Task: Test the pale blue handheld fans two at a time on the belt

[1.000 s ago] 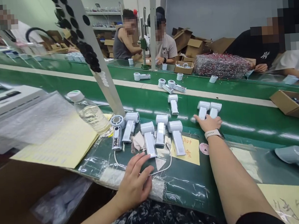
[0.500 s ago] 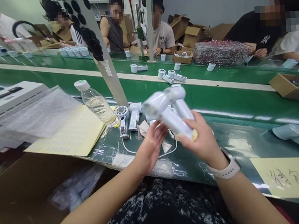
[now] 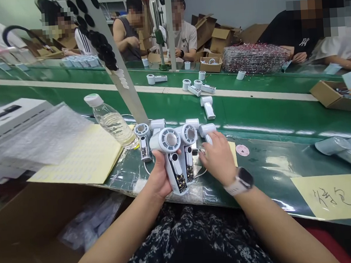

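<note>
My left hand (image 3: 159, 178) is closed round two white handheld fans, the nearer fan (image 3: 170, 143) overlapping the second fan (image 3: 188, 135). Their round grilles face me, and the open handles show circuit boards. Just right of them, my right hand (image 3: 220, 156) has its fingers curled at the handle of another white fan (image 3: 207, 129) on the bench; part of that handle is hidden under the fingers. Behind the held pair lie more fans, among them an open-handled fan (image 3: 143, 139) at the left and a partly covered fan (image 3: 192, 123).
A tilted water bottle (image 3: 112, 121) stands beside yellow sheets (image 3: 76, 165) and a metal post (image 3: 131, 94). Beyond runs the green conveyor (image 3: 251, 103) carrying several fan parts. A handwritten yellow card (image 3: 331, 197) and grey-white fan bodies (image 3: 340, 149) lie right. Co-workers sit opposite.
The two fans have passed from my right hand to my left and turned so their grilles and open handles face me. My right hand has moved to another fan on the bench.
</note>
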A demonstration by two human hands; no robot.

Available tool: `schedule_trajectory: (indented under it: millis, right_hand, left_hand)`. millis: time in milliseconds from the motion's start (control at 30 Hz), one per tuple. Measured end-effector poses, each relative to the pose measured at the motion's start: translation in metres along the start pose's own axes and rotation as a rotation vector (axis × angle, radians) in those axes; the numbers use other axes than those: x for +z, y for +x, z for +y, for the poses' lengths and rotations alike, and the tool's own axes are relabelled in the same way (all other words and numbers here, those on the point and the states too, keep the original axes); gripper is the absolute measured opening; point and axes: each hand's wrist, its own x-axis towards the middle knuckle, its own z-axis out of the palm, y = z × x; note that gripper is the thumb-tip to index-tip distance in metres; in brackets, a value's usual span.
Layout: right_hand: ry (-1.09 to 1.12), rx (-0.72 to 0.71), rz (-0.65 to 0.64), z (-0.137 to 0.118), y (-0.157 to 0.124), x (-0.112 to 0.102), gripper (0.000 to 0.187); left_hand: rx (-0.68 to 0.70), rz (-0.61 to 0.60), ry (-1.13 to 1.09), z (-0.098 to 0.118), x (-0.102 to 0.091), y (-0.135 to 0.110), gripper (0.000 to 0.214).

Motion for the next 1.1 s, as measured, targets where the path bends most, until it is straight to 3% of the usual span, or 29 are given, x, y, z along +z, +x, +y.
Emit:
schedule_trajectory:
  millis: [133, 267, 367, 467, 633, 800, 1100]
  right_hand:
    - [-0.067, -0.015, -0.008, 0.005, 0.011, 0.033, 0.027]
    - [0.012, 0.016, -0.048, -0.005, -0.017, 0.019, 0.022]
    - [0.359, 0.093, -0.329, -0.017, -0.042, -0.003, 0.018]
    - [0.795, 0.196, -0.607, -0.029, -0.055, -0.013, 0.028]
    - [1.044, 0.267, -0.494, -0.050, -0.060, -0.001, 0.044]
    - [1.251, 0.307, -0.394, -0.057, -0.068, 0.012, 0.046]
    - [1.259, 0.292, -0.353, -0.057, -0.075, 0.014, 0.042]
  left_hand:
    - [0.055, 0.013, 0.016, 0.007, 0.001, -0.002, 0.063]
    - [0.111, 0.032, 0.014, 0.015, -0.002, -0.003, 0.067]
    - [0.140, 0.025, -0.012, 0.018, 0.001, -0.001, 0.069]
    - [0.158, 0.023, -0.023, 0.018, 0.010, 0.004, 0.069]
    - [0.212, 0.020, -0.042, 0.013, 0.028, 0.010, 0.066]
    - [0.282, -0.011, -0.029, 0.012, 0.031, 0.008, 0.067]
    - [0.182, -0.039, -0.047, 0.005, 0.026, 0.003, 0.067]
